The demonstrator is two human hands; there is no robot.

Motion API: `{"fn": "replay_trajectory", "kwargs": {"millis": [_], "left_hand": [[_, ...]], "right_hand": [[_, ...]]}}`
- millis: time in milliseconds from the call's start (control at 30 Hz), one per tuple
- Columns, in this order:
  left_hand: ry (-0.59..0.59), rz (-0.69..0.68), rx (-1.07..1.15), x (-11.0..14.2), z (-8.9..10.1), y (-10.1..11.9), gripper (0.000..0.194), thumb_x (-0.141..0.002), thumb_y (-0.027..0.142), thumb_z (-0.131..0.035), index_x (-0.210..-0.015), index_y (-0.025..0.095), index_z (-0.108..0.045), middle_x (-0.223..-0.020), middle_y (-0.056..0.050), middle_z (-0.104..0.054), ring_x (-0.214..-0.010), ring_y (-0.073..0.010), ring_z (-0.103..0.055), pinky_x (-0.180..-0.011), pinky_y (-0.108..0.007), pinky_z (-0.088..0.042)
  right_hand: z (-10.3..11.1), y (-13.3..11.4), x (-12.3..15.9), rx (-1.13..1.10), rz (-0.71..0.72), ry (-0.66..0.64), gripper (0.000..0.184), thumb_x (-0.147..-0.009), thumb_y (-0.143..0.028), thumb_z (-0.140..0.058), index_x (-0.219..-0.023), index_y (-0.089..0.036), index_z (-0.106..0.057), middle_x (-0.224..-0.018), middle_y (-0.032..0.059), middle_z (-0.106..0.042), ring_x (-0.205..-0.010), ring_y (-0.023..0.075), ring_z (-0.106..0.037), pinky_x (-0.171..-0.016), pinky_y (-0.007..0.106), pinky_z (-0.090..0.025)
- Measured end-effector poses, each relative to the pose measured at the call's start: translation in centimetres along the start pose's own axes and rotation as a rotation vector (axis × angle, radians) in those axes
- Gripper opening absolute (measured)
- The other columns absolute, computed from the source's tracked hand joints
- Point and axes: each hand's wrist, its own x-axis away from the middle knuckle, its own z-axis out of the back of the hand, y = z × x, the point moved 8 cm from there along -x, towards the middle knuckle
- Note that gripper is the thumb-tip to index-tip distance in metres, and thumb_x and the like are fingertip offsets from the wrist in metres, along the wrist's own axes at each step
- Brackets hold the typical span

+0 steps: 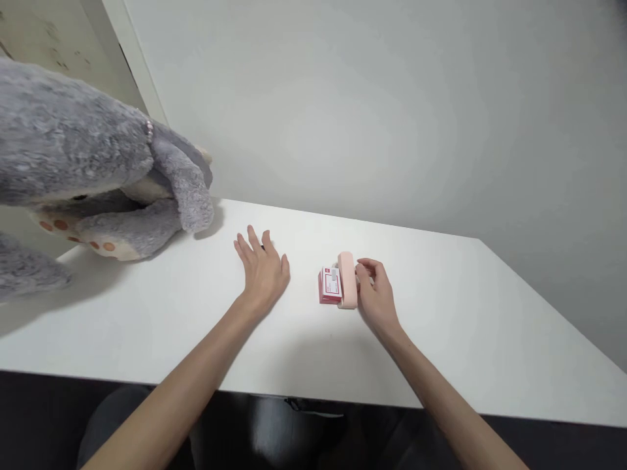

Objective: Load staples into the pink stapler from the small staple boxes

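My left hand [263, 271] lies flat on the white table [441, 339] with its fingers stretched out, holding nothing. My right hand [375, 294] is to its right, fingers curled against the side of a small pale pink device [347, 279] that lies on the table. A small red box with a white label [330, 286] sits right beside the pink device, on its left, between my two hands.
A large grey plush toy [98, 176] with pink-spotted paws lies on the table's far left corner. A plain white wall rises behind the table. The near table edge runs along the bottom, with dark floor and a chair below.
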Motion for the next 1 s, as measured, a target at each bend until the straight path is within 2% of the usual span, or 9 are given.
{"fn": "replay_trajectory", "kwargs": {"millis": [100, 267, 333, 433, 533, 633, 767, 1000], "left_hand": [[-0.097, 0.005, 0.062, 0.1, -1.4, -0.9, 0.066, -0.093, 0.018, -0.053, -0.154, 0.005, -0.03, -0.169, -0.036, -0.017, -0.16, -0.0567, -0.011, -0.122, -0.081, -0.019], [-0.294, -0.224, 0.233, 0.5, -2.5, 1.2, 0.066, -0.095, 0.014, -0.046, -0.158, 0.015, -0.028, -0.175, -0.027, -0.008, -0.158, -0.0421, -0.033, -0.12, -0.063, -0.042], [-0.282, -0.253, 0.26, 0.5, -2.1, 1.7, 0.063, -0.098, 0.02, -0.046, -0.158, 0.015, -0.029, -0.175, -0.025, -0.012, -0.157, -0.0401, -0.036, -0.12, -0.06, -0.043], [-0.19, -0.184, 0.214, 0.1, -1.1, 1.4, 0.059, -0.098, 0.031, -0.056, -0.151, 0.012, -0.039, -0.159, -0.026, -0.041, -0.149, -0.0401, -0.044, -0.119, -0.06, -0.042], [-0.178, -0.136, 0.141, -0.3, -0.8, 1.1, 0.041, -0.096, 0.035, -0.061, -0.13, 0.014, -0.058, -0.134, -0.02, -0.062, -0.133, -0.0389, -0.054, -0.112, -0.059, -0.046], [-0.214, -0.193, 0.131, -0.3, -0.8, 1.8, 0.028, -0.098, 0.032, -0.059, -0.12, 0.017, -0.066, -0.134, -0.016, -0.065, -0.133, -0.0377, -0.051, -0.114, -0.058, -0.043], [-0.236, -0.274, 0.146, -0.1, -1.0, 2.8, 0.027, -0.1, 0.031, -0.059, -0.122, 0.02, -0.07, -0.138, -0.013, -0.066, -0.133, -0.0351, -0.052, -0.113, -0.055, -0.044], [-0.267, -0.284, 0.147, -0.5, -1.8, 4.0, 0.018, -0.102, 0.031, -0.062, -0.106, 0.024, -0.077, -0.113, -0.006, -0.079, -0.113, -0.031, -0.062, -0.099, -0.049, -0.048]], "right_hand": [[0.0, 0.0, 0.0, 0.006, -0.001, -0.004, 0.041, -0.098, -0.06, -0.056, -0.12, -0.026, -0.061, -0.13, 0.0119, -0.068, -0.111, 0.0289, -0.067, -0.088, 0.044, -0.055], [-0.1, -0.1, 0.0, 0.007, 0.005, -0.029, 0.04, -0.098, -0.06, -0.057, -0.12, -0.026, -0.061, -0.128, 0.0116, -0.069, -0.112, 0.0292, -0.067, -0.087, 0.043, -0.055], [-0.1, -0.1, 0.0, 0.011, 0.003, -0.031, 0.04, -0.098, -0.059, -0.057, -0.12, -0.027, -0.061, -0.129, 0.0113, -0.069, -0.113, 0.0294, -0.066, -0.088, 0.043, -0.055], [-0.1, -0.1, -0.1, 0.02, -0.001, -0.026, 0.038, -0.098, -0.058, -0.056, -0.119, -0.027, -0.062, -0.13, 0.0109, -0.069, -0.115, 0.0293, -0.066, -0.091, 0.044, -0.054], [-0.1, -0.2, -0.1, 0.017, 0.001, -0.028, 0.038, -0.098, -0.058, -0.056, -0.119, -0.027, -0.062, -0.131, 0.0109, -0.068, -0.116, 0.0294, -0.065, -0.092, 0.045, -0.054], [-0.2, -0.4, 0.0, 0.01, -0.002, -0.032, 0.037, -0.098, -0.058, -0.057, -0.118, -0.027, -0.062, -0.13, 0.0107, -0.068, -0.115, 0.0292, -0.065, -0.091, 0.044, -0.054], [-0.3, -0.5, 0.0, 0.015, -0.004, -0.04, 0.037, -0.099, -0.059, -0.056, -0.118, -0.027, -0.062, -0.129, 0.0105, -0.068, -0.113, 0.0291, -0.066, -0.089, 0.044, -0.055], [-0.4, -0.8, 0.0, 0.013, -0.002, -0.043, 0.037, -0.098, -0.057, -0.057, -0.115, -0.025, -0.064, -0.126, 0.0106, -0.07, -0.113, 0.028, -0.066, -0.089, 0.043, -0.054]]}}
